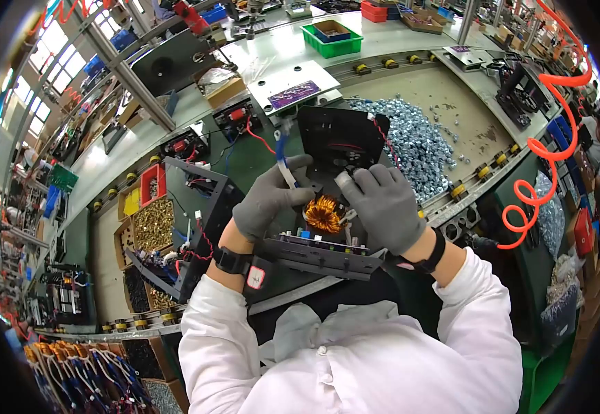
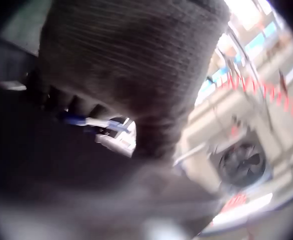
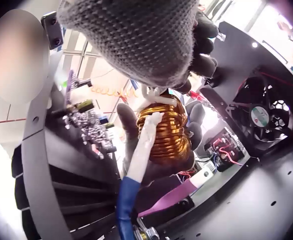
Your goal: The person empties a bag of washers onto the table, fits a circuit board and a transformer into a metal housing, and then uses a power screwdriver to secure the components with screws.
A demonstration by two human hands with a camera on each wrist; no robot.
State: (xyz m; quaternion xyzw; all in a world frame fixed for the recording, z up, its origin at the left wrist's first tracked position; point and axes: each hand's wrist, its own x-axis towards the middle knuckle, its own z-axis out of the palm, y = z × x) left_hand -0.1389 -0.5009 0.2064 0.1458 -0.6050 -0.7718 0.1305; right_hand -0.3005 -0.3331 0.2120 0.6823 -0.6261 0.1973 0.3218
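A copper-wound coil [image 1: 323, 214] sits inside an open black metal housing [image 1: 314, 257] in front of me. My gloved left hand [image 1: 267, 201] holds a blue-and-white lead [image 1: 286, 170], which stands up between thumb and forefinger. In the right wrist view, left-hand fingers [image 3: 129, 120] show behind the coil. My gloved right hand [image 1: 385, 209] is right of the coil, its fingers bent down over the housing near the fan panel [image 1: 333, 134]; I cannot tell whether they hold something. From the coil, a white-sleeved lead [image 3: 145, 145] runs down to a blue part.
A pile of silvery metal parts [image 1: 410, 138] lies behind my right hand. Another opened housing [image 1: 200, 228] stands at left, beside bins of brass-coloured parts [image 1: 154, 224]. A red coiled hose [image 1: 524, 200] hangs at right. A green bin [image 1: 332, 43] stands at the back.
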